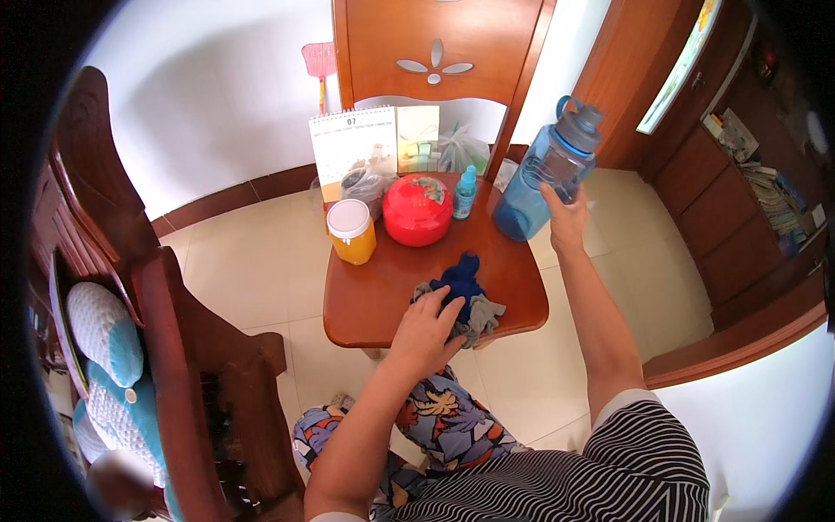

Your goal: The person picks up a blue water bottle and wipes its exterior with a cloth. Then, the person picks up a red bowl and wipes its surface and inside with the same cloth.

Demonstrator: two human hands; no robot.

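Observation:
My right hand (pixel 569 219) is wrapped round the side of a large clear-blue water bottle (pixel 532 184) with a grey-blue lid and carry loop. The bottle leans a little to the right, its base at the right edge of the wooden chair seat (pixel 365 300). At the seat's front edge lies a crumpled dark blue cloth (pixel 464 275) with a crumpled grey cloth (pixel 487 315) under and beside it. My left hand (pixel 424 332) reaches over these, fingers stretched and apart, its fingertips at the cloth's left side.
Behind the cloths stand a white-lidded jar of yellow contents (pixel 353 241), a round red container (pixel 417 213) and a small blue bottle (pixel 465 193). A desk calendar (pixel 348 148) and plastic bags (pixel 463 150) are near the chair's back. A dark wooden bench (pixel 178 348) is on the left.

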